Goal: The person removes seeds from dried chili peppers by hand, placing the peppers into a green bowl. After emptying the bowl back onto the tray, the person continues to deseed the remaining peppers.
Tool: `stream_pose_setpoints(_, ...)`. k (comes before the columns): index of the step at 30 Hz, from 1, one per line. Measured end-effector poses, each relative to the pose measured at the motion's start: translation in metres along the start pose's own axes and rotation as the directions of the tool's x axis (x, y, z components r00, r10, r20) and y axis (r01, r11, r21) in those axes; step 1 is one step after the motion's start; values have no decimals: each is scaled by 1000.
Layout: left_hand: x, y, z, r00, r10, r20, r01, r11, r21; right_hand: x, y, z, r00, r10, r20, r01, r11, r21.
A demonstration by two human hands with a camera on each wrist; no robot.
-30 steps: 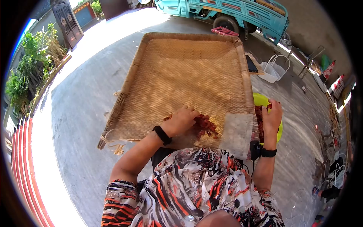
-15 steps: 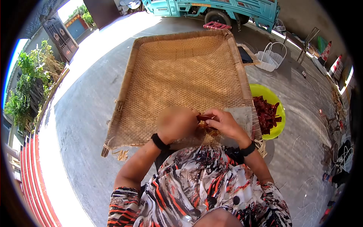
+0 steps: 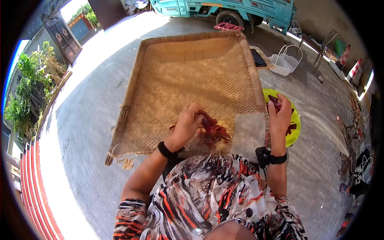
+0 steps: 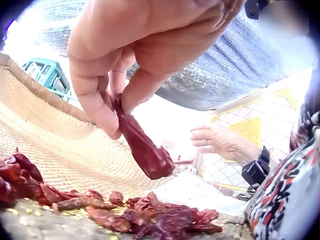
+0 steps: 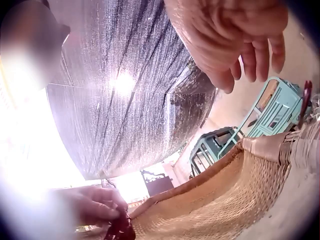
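My left hand [image 3: 187, 123] pinches a dried red chili pepper [image 4: 145, 147] by one end between thumb and fingers, so it hangs down at a slant. Below it lies a small heap of dried chili pieces [image 4: 165, 220] on the near part of a woven tray [image 3: 192, 80], with pale yellow seeds [image 3: 229, 123] scattered around. At the tray's right side, my right hand [image 3: 281, 120] is over a yellow-green bowl [image 3: 296, 138] of dried chilies. Its fingers are loosely spread, and a dark red chili [image 5: 306, 102] shows apart from their tips in the right wrist view.
A translucent sheet [image 3: 249, 134] covers the tray's near right corner. Beyond the tray's right edge lie a dark flat device [image 3: 258, 58] and a white basket [image 3: 282, 64]. A teal cargo vehicle [image 3: 256, 14] stands at the back, with a pink stool [image 3: 229, 26] before it.
Half a second ago both hands met over the heap around a chili. The right hand has since moved right to the bowl; the left now lifts a chili above the heap.
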State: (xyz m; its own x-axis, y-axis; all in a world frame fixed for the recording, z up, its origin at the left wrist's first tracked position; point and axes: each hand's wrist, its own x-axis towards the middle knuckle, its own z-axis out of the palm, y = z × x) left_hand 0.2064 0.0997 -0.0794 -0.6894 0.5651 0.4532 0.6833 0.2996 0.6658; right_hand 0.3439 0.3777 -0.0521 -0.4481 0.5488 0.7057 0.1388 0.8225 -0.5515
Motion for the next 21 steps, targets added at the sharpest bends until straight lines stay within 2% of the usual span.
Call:
stream_pose_setpoints(1,1,3,2,999,-36,12,37,999,-27,-4,-4,-1,977,72,199,-101,985,141)
stream_pose_setpoints(2,2,3,6,998,-55,27,57,994,-91,-11,-12,0,911,110,397,-225,940,256)
stream_pose_setpoints(3,2,2,13,996,-73,44,79,985,-155,-17,-26,1,807,112,580,-362,869,337)
stream_pose_setpoints(4,4,5,16,994,-89,64,101,971,-216,-24,-36,4,715,65,696,-423,833,356)
stream_pose_setpoints(5,6,9,17,989,-116,95,133,970,-202,-31,-42,9,609,7,793,-485,795,365)
stream_pose_setpoints(7,11,28,11,973,-175,152,201,964,-172,-44,-48,20,551,-30,834,-497,791,356)
stream_pose_setpoints(8,12,29,12,975,-164,151,195,956,-220,-48,-47,26,518,-50,854,-503,790,351)
stream_pose_setpoints(11,13,26,15,981,-146,128,180,930,-320,-58,-30,38,490,-53,870,-648,646,404)
stream_pose_setpoints(13,12,21,18,985,-146,93,169,928,-331,-51,-22,33,489,39,872,-679,644,352)
stream_pose_setpoints(14,12,12,21,997,-57,53,67,978,-199,-48,-18,30,485,86,870,-696,640,325)
stream_pose_setpoints(16,12,-15,30,991,136,13,-136,987,82,-39,-7,22,536,197,821,-766,522,375)
stream_pose_setpoints(17,11,-25,36,982,139,130,-168,954,250,-35,-1,18,555,253,792,-789,461,406)
stream_pose_setpoints(18,11,-35,43,963,120,243,-213,889,405,-33,6,16,595,318,738,-799,335,500)
stream_pose_setpoints(19,11,-41,48,934,79,349,-269,797,540,-31,12,14,586,360,726,-806,165,569)
stream_pose_setpoints(21,9,-50,52,921,134,367,-321,795,515,-29,17,12,544,441,714,-726,-180,664)
